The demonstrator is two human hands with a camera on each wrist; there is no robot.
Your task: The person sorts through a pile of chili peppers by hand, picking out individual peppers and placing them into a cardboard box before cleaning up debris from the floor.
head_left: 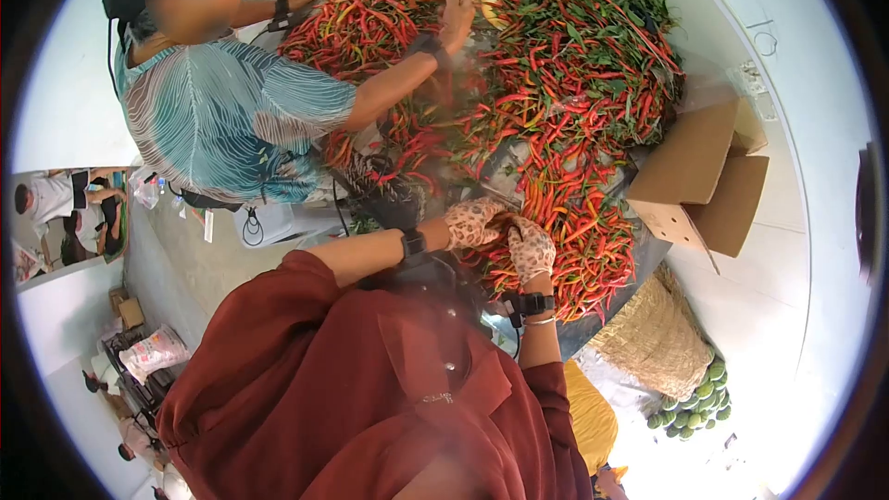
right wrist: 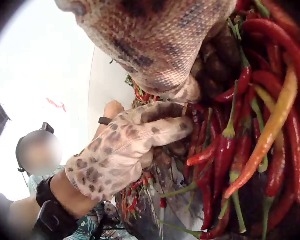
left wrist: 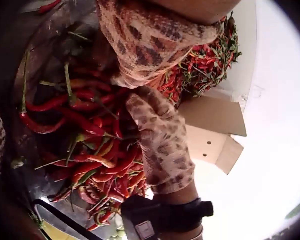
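Two hands in spotted gloves meet at the near edge of a heap of red chillies. The left hand pinches at dark red chillies with thumb and forefinger, its other fingers curled beneath. Close beside it, the right hand bends its fingers round chillies at the same spot; its fingertips are largely hidden by the left hand in the left wrist view. Red and orange chillies with green stems lie loosely around both hands.
Another person reaches over the heap from the left. Leafy chillies rise at the back right, beside an open cardboard box. A straw-coloured sack and green round produce lie below the box.
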